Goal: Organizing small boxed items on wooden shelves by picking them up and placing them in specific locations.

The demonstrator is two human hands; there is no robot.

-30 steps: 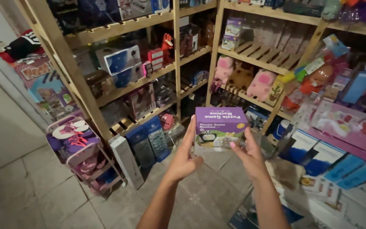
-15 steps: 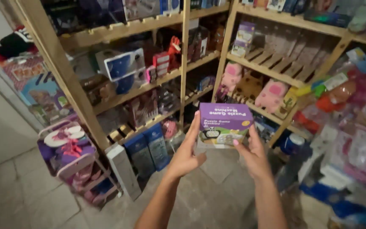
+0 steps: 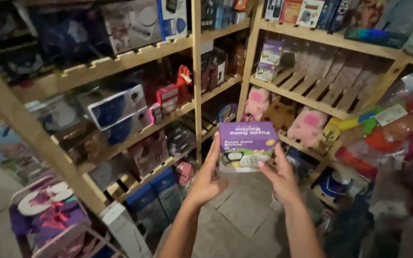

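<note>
Wooden shelving (image 3: 120, 59) fills the left and back of a dim storeroom, its slatted boards crowded with boxed toys, and a second wooden rack (image 3: 311, 95) meets it at the corner on the right. On the left unit's middle shelf sit white-and-blue boxes (image 3: 115, 112), with a small red box (image 3: 167, 94) just beside them near the upright post. Two pink plush toys (image 3: 283, 114) lie on the right rack's lower shelf, under a small purple box (image 3: 269, 59) on the shelf above. Bagged colourful toys (image 3: 388, 129) crowd the right edge. Grey floor tiles (image 3: 237, 210) show below. In front of the corner, held up in the air, is a purple-topped box (image 3: 247, 145); the left hand (image 3: 206, 179) grasps its left side and the right hand (image 3: 278, 177) grasps its right side and bottom edge. Compared with half a second ago, the box sits a little lower and the shelves loom closer.
</note>
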